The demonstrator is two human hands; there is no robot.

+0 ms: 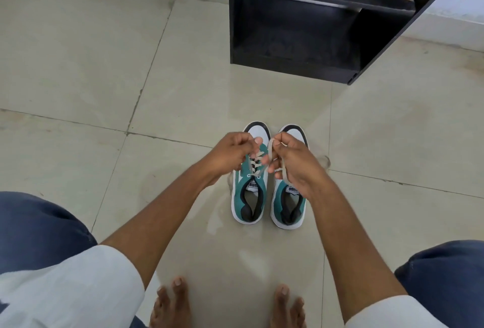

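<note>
Sneakers (259, 128), two of them, teal and white with dark linings, stand side by side on the tiled floor (78, 66), toes pointing away from the person and heels nearest the two bare feet (170, 306). Above the left sneaker (237, 191), the left hand (230, 152) is curled, its grip pinching a pale grey lace (255, 165) just over the crossed rows of lacing. Just beside it stands the right sneaker (288, 207), its front half covered by the right hand (296, 162), whose grip is closed round one strand of lace that runs from under the thumb down across the palm; which shoe that strand belongs to cannot be told. Both hands nearly touch at the fingertips. Farther right and behind, one black shelf unit (288, 63) stands on the floor, showing two open compartments.
</note>
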